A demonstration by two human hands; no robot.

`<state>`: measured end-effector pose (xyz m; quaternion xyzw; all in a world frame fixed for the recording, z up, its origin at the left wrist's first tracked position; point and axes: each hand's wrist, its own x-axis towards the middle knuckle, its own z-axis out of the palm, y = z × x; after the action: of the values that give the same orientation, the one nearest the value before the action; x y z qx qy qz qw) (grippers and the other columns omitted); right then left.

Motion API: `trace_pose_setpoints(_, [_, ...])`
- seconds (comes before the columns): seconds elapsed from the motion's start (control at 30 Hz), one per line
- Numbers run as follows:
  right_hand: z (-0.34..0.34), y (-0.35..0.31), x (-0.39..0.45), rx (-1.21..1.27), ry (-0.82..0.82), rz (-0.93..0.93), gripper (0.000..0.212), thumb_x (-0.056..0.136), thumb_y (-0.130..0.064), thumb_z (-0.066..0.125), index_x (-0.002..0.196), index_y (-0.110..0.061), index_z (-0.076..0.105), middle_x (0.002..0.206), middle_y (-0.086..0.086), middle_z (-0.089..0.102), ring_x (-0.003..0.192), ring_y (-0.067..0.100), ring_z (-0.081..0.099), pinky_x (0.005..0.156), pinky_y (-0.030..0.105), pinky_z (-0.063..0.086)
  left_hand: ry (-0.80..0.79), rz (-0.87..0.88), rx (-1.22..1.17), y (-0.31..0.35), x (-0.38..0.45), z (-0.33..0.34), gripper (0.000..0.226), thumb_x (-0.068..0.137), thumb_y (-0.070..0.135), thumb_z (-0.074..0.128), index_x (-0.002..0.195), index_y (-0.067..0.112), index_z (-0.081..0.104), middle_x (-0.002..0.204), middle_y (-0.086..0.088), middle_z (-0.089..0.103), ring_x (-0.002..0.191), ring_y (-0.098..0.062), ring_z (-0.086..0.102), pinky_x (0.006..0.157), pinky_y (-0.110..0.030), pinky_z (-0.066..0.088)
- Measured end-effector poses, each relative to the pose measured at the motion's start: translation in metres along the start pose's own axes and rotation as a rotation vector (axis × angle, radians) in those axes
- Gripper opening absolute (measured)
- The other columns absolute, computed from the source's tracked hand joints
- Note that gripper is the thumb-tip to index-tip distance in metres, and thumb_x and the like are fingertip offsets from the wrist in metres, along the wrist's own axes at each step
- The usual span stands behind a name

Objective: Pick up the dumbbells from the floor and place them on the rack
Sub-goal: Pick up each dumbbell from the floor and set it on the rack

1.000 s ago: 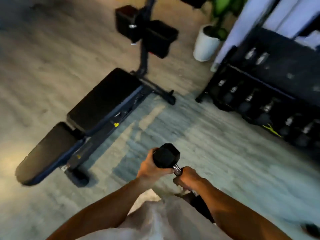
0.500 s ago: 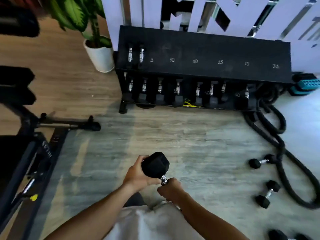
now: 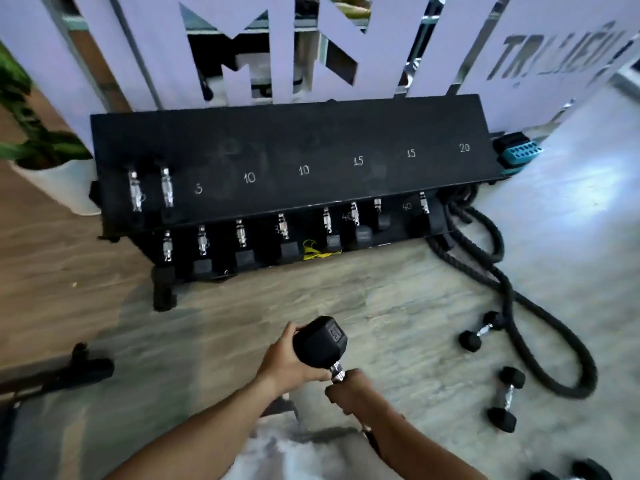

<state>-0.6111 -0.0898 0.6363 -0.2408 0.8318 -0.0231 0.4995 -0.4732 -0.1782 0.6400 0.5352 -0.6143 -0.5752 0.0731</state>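
I carry a black hex dumbbell (image 3: 320,342) in front of my body, its far head up. My right hand (image 3: 348,393) grips its chrome handle, and my left hand (image 3: 284,358) cups the raised head from the left side. The black two-tier rack (image 3: 277,157) stands ahead against the wall, with chalked numbers on its top tier. Two small dumbbells (image 3: 150,190) lie at the top tier's left end, and several more fill the lower tier. On the floor to my right lie two small black dumbbells (image 3: 481,332) (image 3: 507,400), and another shows at the bottom right corner (image 3: 571,472).
A thick black battle rope (image 3: 519,299) loops over the floor right of the rack, next to the loose dumbbells. A white plant pot (image 3: 65,183) stands left of the rack. A black bench foot (image 3: 69,372) reaches in at the lower left. A teal-and-black block (image 3: 517,152) sits behind the rack's right end.
My view has swung from the bench to the rack and drawn nearer to it. Both hands keep the same hold on the dumbbell.
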Motion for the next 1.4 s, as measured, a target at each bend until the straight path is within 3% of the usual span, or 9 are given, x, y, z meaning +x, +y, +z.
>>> trace_pose_setpoints(0.2, [-0.093, -0.095, 0.043, 0.106, 0.031, -0.055, 0.019, 0.067, -0.023, 0.058, 0.08, -0.013, 0.067, 0.065, -0.001, 0.065, 0.051, 0.016, 0.06, 0.044, 0.019, 0.046, 0.028, 0.021, 0.032, 0.089, 0.1, -0.047, 0.084, 0.036, 0.044, 0.093, 0.108, 0.038, 0.05, 0.106, 0.016, 0.064, 0.097, -0.01, 0.062, 0.073, -0.024, 0.05])
trace_pose_setpoints(0.33, [-0.121, -0.128, 0.082, 0.15, 0.018, -0.082, 0.01, 0.07, -0.022, 0.061, 0.071, -0.02, 0.051, 0.095, 0.009, 0.073, 0.088, 0.026, 0.069, 0.077, 0.034, 0.057, 0.044, 0.023, 0.077, 0.119, 0.157, -0.06, 0.088, 0.036, 0.042, 0.094, 0.114, 0.039, 0.054, 0.107, 0.018, 0.066, 0.098, -0.005, 0.064, 0.081, -0.026, 0.055])
trace_pose_setpoints(0.43, [-0.153, -0.155, 0.108, 0.035, -0.021, -0.137, 0.023, 0.081, -0.02, 0.057, 0.068, -0.02, 0.038, 0.099, 0.011, 0.068, 0.101, 0.03, 0.065, 0.088, 0.034, 0.049, 0.092, -0.039, 0.06, 0.132, 0.192, -0.063, 0.085, 0.035, 0.045, 0.094, 0.109, 0.042, 0.053, 0.106, 0.019, 0.066, 0.098, -0.004, 0.064, 0.083, -0.026, 0.055])
trace_pose_setpoints(0.53, [-0.189, -0.178, 0.15, -0.14, -0.035, -0.175, 0.019, 0.082, -0.03, 0.053, 0.092, -0.017, 0.063, 0.115, 0.009, 0.07, 0.112, 0.029, 0.063, 0.101, 0.033, 0.046, 0.17, -0.11, 0.034, 0.147, 0.224, -0.062, 0.08, 0.034, 0.047, 0.094, 0.1, 0.039, 0.048, 0.103, 0.014, 0.066, 0.097, -0.007, 0.064, 0.081, -0.027, 0.054])
trace_pose_setpoints(0.63, [-0.214, -0.199, 0.192, -0.182, -0.062, -0.175, 0.052, 0.066, -0.036, 0.049, 0.111, -0.015, 0.067, 0.109, 0.006, 0.073, 0.109, 0.03, 0.066, 0.092, 0.032, 0.053, 0.244, -0.135, 0.03, 0.169, 0.251, -0.065, 0.081, 0.035, 0.046, 0.094, 0.1, 0.035, 0.048, 0.1, 0.012, 0.067, 0.095, -0.008, 0.065, 0.075, -0.024, 0.052])
trace_pose_setpoints(0.77, [-0.245, -0.226, 0.219, -0.2, -0.138, -0.174, 0.05, 0.065, -0.032, 0.05, 0.107, -0.013, 0.068, 0.095, 0.004, 0.071, 0.102, 0.029, 0.07, 0.077, 0.03, 0.053, 0.266, -0.148, 0.014, 0.198, 0.278, -0.07, 0.082, 0.037, 0.045, 0.093, 0.106, 0.037, 0.049, 0.103, 0.013, 0.065, 0.096, -0.006, 0.064, 0.07, -0.017, 0.048])
trace_pose_setpoints(1.13, [-0.308, -0.281, 0.287, -0.123, -0.148, -0.138, 0.039, 0.068, -0.035, 0.054, 0.098, -0.017, 0.069, 0.109, 0.007, 0.075, 0.102, 0.026, 0.071, 0.09, 0.037, 0.059, 0.168, -0.129, 0.051, 0.262, 0.38, -0.09, 0.083, 0.042, 0.038, 0.094, 0.113, 0.04, 0.05, 0.104, 0.017, 0.063, 0.098, -0.004, 0.062, 0.073, -0.017, 0.05])
trace_pose_setpoints(1.27, [-0.348, -0.313, 0.312, 0.062, -0.095, -0.075, 0.031, 0.065, -0.029, 0.06, 0.091, -0.016, 0.069, 0.093, 0.007, 0.074, 0.086, 0.025, 0.071, 0.076, 0.034, 0.061, 0.076, -0.034, 0.112, 0.302, 0.442, -0.104, 0.094, 0.042, 0.043, 0.094, 0.124, 0.044, 0.047, 0.111, 0.027, 0.054, 0.106, -0.005, 0.059, 0.086, -0.025, 0.053])
trace_pose_setpoints(1.4, [-0.375, -0.333, 0.339, 0.309, -0.059, -0.007, 0.034, 0.056, -0.024, 0.059, 0.083, -0.006, 0.07, 0.066, 0.007, 0.064, 0.059, 0.023, 0.058, 0.059, 0.034, 0.05, -0.001, 0.064, 0.258, 0.35, 0.5, -0.11, 0.097, 0.04, 0.051, 0.089, 0.125, 0.053, 0.042, 0.111, 0.015, 0.064, 0.1, -0.011, 0.064, 0.085, -0.035, 0.058])
